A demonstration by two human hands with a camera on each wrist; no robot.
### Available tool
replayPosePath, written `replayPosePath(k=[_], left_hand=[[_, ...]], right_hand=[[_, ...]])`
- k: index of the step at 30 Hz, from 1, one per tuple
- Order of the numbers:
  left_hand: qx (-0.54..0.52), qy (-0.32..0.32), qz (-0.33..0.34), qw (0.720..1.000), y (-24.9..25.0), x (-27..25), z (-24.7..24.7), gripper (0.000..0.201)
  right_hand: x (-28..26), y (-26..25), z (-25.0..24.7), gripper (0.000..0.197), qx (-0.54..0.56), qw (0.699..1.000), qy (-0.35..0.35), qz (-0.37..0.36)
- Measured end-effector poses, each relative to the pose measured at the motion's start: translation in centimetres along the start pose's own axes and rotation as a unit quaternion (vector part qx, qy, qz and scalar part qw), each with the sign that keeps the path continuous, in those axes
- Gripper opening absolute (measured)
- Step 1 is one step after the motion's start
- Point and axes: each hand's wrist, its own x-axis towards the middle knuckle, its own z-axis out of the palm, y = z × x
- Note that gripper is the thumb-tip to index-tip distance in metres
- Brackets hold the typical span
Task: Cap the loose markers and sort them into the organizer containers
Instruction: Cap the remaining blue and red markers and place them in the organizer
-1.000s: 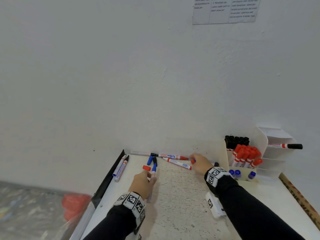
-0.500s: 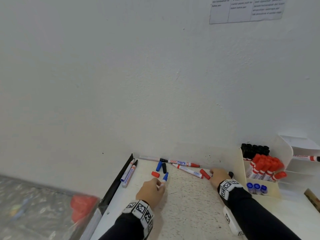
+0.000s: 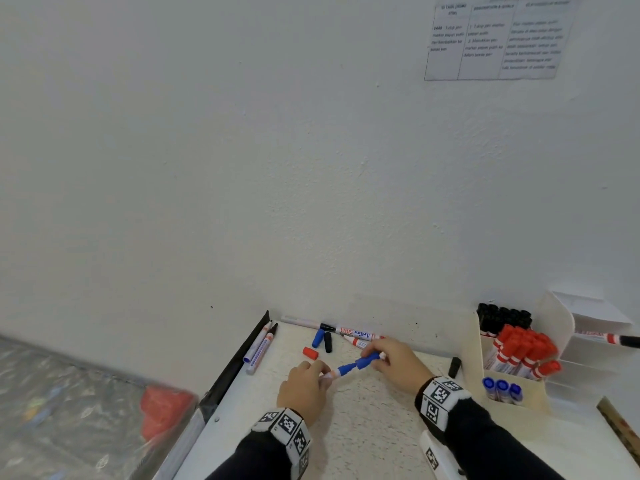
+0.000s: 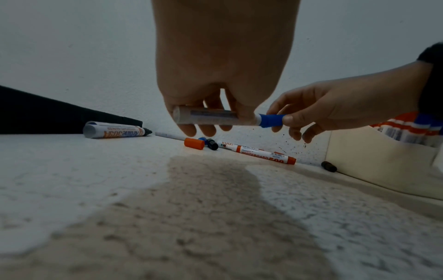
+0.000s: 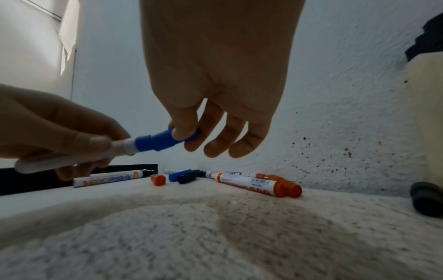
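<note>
A blue marker [image 3: 341, 370] with a white barrel is held just above the table between both hands. My left hand [image 3: 322, 371] grips the barrel [image 4: 208, 117]. My right hand [image 3: 375, 358] pinches a blue cap [image 5: 165, 141] that sits over the marker's tip end. On the table behind lie a red cap [image 3: 310, 352], a blue cap [image 3: 317, 339], a black cap [image 3: 327, 341] and two red markers [image 3: 356, 335] along the wall. The cream organizer [image 3: 526, 408] at the right holds black, red and blue markers upright in separate compartments.
Two more markers [image 3: 259, 344] lie at the table's left edge beside a black strip. Another black cap [image 3: 454, 367] lies by the organizer's left wall. A white shelf unit [image 3: 588, 327] behind the organizer holds one marker lying flat. The wall stands close behind.
My right hand has come left from near the organizer to the marker's tip, with a blue cap in it. My left hand has lifted the blue marker off the table.
</note>
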Motion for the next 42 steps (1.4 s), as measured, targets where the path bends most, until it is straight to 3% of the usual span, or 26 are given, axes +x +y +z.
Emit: replayPosePath(k=[3, 6, 11, 16, 18, 22, 26, 30, 35, 39, 42], left_hand=[[-0.027, -0.017, 0.027, 0.999, 0.5, -0.4, 0.0, 0.026], [-0.062, -0.048, 0.050, 0.996, 0.9, -0.9, -0.2, 0.030], [-0.092, -0.018, 0.065, 0.994, 1.3, -2.0, -0.4, 0.029], [-0.039, 0.047, 0.105, 0.993, 1.4, -2.5, -0.9, 0.029], [-0.062, 0.068, 0.085, 0.992, 1.3, -2.4, -1.4, 0.029], [-0.112, 0.033, 0.027, 0.993, 0.1, -1.3, -2.6, 0.028], [0.073, 0.011, -0.080, 0.994, -3.6, 1.2, -3.1, 0.046], [0.082, -0.008, -0.205, 0.975, -5.6, 1.9, -3.5, 0.056], [0.150, 0.006, -0.207, 0.967, -5.6, 2.1, -3.1, 0.045], [0.084, 0.022, -0.251, 0.964, -5.2, 1.6, -2.8, 0.035], [0.046, 0.034, -0.244, 0.968, -5.4, 1.4, -1.6, 0.035]], right_hand=[[-0.9, -0.5, 0.7, 0.031, 0.005, 1.000, -0.013, -0.019], [-1.7, -0.7, 1.0, 0.013, 0.038, 0.999, -0.021, 0.008], [-2.6, -1.6, 1.5, 0.040, 0.065, 0.994, -0.018, 0.083], [-2.6, -2.1, 1.6, 0.041, 0.080, 0.991, 0.001, 0.105], [-2.3, -2.7, 1.6, 0.041, 0.070, 0.993, 0.001, 0.098], [-1.9, -3.6, 2.1, 0.045, 0.063, 0.994, 0.046, 0.077], [-1.9, -3.5, 2.3, 0.043, 0.094, 0.985, 0.118, 0.080], [-1.9, -2.8, 2.2, 0.035, 0.126, 0.975, 0.163, 0.078], [-2.0, -1.6, 1.3, 0.032, 0.161, 0.960, 0.221, 0.064], [-2.6, -1.4, -0.4, 0.019, 0.197, 0.940, 0.277, 0.025], [-3.7, -1.7, -2.4, 0.009, 0.219, 0.924, 0.314, -0.016]])
